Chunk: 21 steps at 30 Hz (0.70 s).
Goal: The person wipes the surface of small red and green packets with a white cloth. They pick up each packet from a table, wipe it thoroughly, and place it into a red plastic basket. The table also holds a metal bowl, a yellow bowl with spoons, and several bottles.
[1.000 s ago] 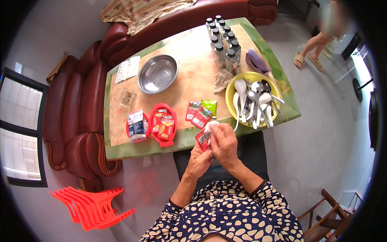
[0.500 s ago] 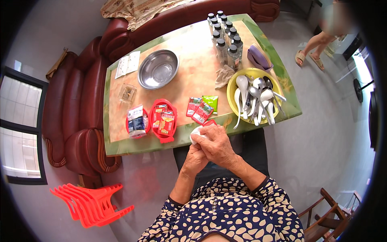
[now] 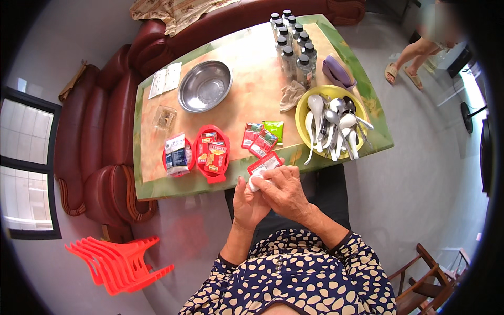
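Note:
Near the table's front edge, my left hand [image 3: 248,206] supports a small flat red-and-white packet [image 3: 265,162]. Its thumb stands up and its fingers pass behind the packet. Over the packet's lower end, my right hand [image 3: 286,192] is closed on a crumpled white cloth or tissue [image 3: 255,182], which I cannot tell apart. Just beyond the hands lie two red packets [image 3: 263,143] and a green packet [image 3: 274,131], partly overlapping. To their left, a red plastic basket [image 3: 197,153] holds more red packets.
Right of the hands stands a yellow bowl [image 3: 301,124] full of spoons, with a grey rag [image 3: 292,96], a purple case [image 3: 337,72] and several black-capped bottles [image 3: 289,63] beyond. A steel basin [image 3: 205,86] and a blue-white package [image 3: 177,155] sit left. Another person's legs [image 3: 415,56] show far right.
My left thumb has lifted away from the right hand and the left hand has opened somewhat. The red-and-white packet, mostly hidden before, now shows above the fingers.

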Each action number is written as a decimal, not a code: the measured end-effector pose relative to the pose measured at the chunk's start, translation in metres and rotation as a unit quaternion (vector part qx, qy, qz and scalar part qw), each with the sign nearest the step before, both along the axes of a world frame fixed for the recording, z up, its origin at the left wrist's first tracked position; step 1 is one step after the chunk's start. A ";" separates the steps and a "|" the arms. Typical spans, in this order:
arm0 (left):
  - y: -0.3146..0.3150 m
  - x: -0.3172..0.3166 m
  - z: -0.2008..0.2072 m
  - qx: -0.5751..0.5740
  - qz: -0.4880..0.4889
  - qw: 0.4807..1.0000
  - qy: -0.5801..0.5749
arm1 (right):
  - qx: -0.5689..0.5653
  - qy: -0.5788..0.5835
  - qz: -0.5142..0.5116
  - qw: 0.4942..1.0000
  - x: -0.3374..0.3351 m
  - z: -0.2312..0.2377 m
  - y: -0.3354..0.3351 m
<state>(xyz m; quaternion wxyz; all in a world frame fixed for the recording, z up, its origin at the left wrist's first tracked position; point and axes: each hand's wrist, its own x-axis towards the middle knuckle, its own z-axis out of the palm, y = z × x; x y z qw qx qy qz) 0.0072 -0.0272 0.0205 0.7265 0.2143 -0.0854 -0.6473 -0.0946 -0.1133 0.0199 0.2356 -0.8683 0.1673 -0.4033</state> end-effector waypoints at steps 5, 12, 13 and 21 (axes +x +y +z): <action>0.002 -0.006 0.002 0.024 0.032 0.999 0.014 | 0.031 0.011 -0.121 0.992 0.001 -0.001 -0.020; -0.009 -0.005 -0.003 0.028 0.058 0.997 0.044 | -0.008 0.036 -0.054 0.998 -0.024 -0.010 0.013; -0.009 -0.006 -0.004 0.029 0.058 0.996 0.055 | -0.013 0.037 -0.043 0.998 -0.028 -0.014 0.019; -0.009 -0.009 -0.004 0.000 0.046 0.994 0.101 | 0.003 0.043 -0.148 0.988 -0.031 -0.012 0.005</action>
